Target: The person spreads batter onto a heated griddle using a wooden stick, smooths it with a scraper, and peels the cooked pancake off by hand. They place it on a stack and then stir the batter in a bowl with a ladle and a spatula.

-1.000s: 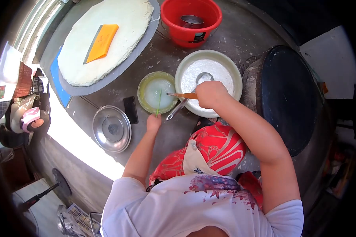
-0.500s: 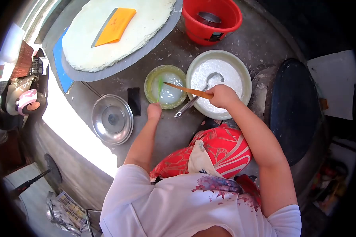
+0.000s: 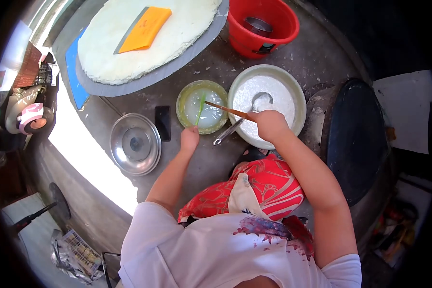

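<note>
My left hand [image 3: 190, 138] is closed around the lower end of a thin green brush-like tool [image 3: 200, 108], whose head reaches over the small yellow-green bowl [image 3: 181, 111] of cloudy, whitish liquid. In my right hand [image 3: 271, 126] is a flat wooden stick [image 3: 231, 111]. Its narrow tip points left over the same bowl, close to the green tool's head. Beside it stands a larger pale bowl [image 3: 301, 103] of white batter. A metal ladle [image 3: 229, 131] rests in that batter, its handle leaning out over the rim toward me.
A broad stack of thin white sheets [image 3: 192, 36] lies at upper left, an orange scraper [image 3: 146, 30] on top. A red bucket [image 3: 290, 29] holds a metal cup. A black phone [image 3: 162, 123] and round metal dish [image 3: 120, 132] sit left; a dark round griddle [image 3: 357, 144] stands right.
The view has shifted slightly. The wooden stick's tip has drawn a little to the right in the small bowl, and the green tool leans slightly more to the right. Both hands keep their hold.
</note>
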{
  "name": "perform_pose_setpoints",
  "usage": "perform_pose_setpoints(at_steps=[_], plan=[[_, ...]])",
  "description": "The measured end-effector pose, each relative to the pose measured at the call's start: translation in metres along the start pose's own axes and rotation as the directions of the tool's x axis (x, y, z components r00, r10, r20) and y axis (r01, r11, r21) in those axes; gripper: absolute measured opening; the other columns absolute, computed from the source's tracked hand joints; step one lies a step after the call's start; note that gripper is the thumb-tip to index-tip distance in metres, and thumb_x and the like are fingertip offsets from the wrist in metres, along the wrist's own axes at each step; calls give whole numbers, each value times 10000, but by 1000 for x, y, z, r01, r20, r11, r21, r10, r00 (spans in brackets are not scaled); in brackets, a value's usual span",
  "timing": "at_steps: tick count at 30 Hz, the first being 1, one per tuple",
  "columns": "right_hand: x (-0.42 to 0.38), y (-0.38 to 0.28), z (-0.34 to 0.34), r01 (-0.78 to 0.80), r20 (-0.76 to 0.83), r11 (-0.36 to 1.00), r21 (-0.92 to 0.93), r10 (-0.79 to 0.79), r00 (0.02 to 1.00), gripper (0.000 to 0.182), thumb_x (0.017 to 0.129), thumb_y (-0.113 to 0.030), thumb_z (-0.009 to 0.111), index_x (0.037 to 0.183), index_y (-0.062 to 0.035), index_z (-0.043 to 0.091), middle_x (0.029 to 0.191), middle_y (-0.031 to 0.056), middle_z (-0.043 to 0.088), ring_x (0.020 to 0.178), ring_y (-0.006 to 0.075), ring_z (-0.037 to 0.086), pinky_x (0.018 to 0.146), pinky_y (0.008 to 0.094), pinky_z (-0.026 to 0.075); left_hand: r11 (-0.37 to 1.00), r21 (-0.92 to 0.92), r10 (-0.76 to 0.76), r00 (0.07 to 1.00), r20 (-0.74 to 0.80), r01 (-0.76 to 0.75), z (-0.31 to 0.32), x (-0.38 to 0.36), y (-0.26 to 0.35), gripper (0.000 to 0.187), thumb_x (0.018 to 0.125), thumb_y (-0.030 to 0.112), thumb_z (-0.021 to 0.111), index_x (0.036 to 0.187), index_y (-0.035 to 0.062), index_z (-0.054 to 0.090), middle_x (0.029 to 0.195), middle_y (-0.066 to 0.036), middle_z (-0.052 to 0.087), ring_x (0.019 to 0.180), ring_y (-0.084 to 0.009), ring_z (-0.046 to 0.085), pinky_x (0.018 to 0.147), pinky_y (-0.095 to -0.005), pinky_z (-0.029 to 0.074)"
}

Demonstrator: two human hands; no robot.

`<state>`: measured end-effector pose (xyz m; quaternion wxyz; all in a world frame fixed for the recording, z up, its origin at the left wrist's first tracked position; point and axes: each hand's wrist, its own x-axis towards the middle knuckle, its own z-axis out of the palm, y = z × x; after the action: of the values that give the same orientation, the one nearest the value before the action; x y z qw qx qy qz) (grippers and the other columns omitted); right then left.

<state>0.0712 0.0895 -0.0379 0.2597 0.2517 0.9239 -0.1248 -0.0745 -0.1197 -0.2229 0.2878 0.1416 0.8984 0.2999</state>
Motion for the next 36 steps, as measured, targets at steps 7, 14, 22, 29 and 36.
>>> perform_pose_setpoints(at_steps=[7, 14, 22, 29, 36], plan=[[9, 1, 22, 105, -160, 973, -205, -140, 977, 318, 808, -108, 500, 1080, -233, 607, 852, 99, 502, 823, 265, 542, 691, 377, 483, 994, -43, 102, 994, -46, -104, 11, -15, -4, 305, 858, 206, 462, 757, -40, 611, 727, -248, 580, 752, -414, 563, 674, -452, 443], [11, 5, 14, 62, -104, 997, 52, -56, 993, 355, 800, -37, 422, 1063, -177, 615, 861, 142, 604, 787, 192, 619, 656, 337, 499, 998, -64, 18, 999, -32, -20, 1, -34, -3, 322, 876, 239, 467, 770, -33, 604, 657, -211, 567, 657, -357, 561, 626, -412, 439], [5, -1, -13, -419, 404, 719, 555, 207, 891, 442, 762, -19, 403, 1127, -195, 581, 726, 122, 619, 528, 183, 611, 519, 319, 485, 999, 35, 34, 999, -38, -33, 16, -7, -16, 281, 850, 244, 503, 778, 0, 623, 695, -195, 605, 651, -357, 580, 618, -418, 440], [-32, 26, -18, -52, -40, 982, 183, 60, 997, 347, 839, -153, 486, 1154, -275, 562, 872, 142, 623, 830, 308, 588, 722, 400, 463, 952, 305, -17, 999, -45, 30, -16, -21, 14, 249, 813, 258, 537, 796, 30, 633, 791, -186, 617, 757, -367, 586, 674, -459, 455], [-31, 18, -13, -47, -62, 998, 34, 49, 997, 469, 756, -29, 462, 1150, -261, 565, 874, 115, 623, 831, 259, 606, 664, 372, 489, 888, 444, 190, 975, -115, -121, -37, -46, 15, 214, 798, 260, 556, 810, 56, 621, 816, -170, 605, 744, -356, 592, 641, -448, 461]])
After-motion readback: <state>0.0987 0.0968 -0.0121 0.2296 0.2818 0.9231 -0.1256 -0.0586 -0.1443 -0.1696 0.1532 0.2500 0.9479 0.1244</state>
